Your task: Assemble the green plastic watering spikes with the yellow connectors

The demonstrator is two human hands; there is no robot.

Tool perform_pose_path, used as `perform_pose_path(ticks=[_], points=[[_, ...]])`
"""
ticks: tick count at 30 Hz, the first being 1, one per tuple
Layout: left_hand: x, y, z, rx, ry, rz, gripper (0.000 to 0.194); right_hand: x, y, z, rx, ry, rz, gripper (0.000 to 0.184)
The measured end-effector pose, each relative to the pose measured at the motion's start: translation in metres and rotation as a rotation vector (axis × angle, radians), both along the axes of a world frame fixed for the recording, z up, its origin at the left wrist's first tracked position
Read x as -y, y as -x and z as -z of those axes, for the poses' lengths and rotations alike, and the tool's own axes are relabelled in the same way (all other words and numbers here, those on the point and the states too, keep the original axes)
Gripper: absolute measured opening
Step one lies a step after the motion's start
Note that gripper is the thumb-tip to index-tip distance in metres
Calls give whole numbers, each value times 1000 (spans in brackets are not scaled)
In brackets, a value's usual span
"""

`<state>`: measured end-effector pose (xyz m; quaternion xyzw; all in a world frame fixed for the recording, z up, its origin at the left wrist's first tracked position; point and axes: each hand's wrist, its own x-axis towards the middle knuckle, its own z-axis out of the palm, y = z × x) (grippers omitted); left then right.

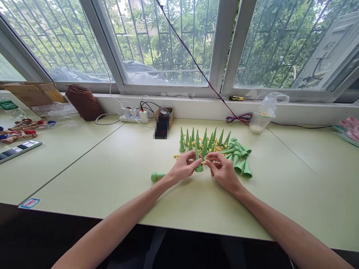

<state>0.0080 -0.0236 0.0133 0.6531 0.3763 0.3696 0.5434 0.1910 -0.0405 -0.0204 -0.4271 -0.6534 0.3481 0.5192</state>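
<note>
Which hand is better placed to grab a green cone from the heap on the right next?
Probably your right hand: it's nearer the heaped green cones, though its fingers are at a small yellow piece. Your left hand is farther, holding an upright green cone.

The pale green table [98,179] bears upright green cones [181,145], scattered yellow pieces [176,157] among them, a heap of toppled cones [241,166], a plastic cup [257,125], a power strip [127,118] and wooden toys [18,135].
</note>
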Motion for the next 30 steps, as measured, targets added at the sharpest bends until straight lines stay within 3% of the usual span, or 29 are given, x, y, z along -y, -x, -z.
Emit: perform_pose_path(ticks=[10, 20, 30], points=[[-3, 0, 6, 18, -51, -42, 31, 1, 1, -3, 25, -2, -22, 23], [-4, 2, -1, -99, -168, -46, 30, 2, 0, -4, 61, 7, -51, 23], [-3, 4, -1, -146, -150, -2, 29, 1, 0, -5, 84, 9, -66, 23]])
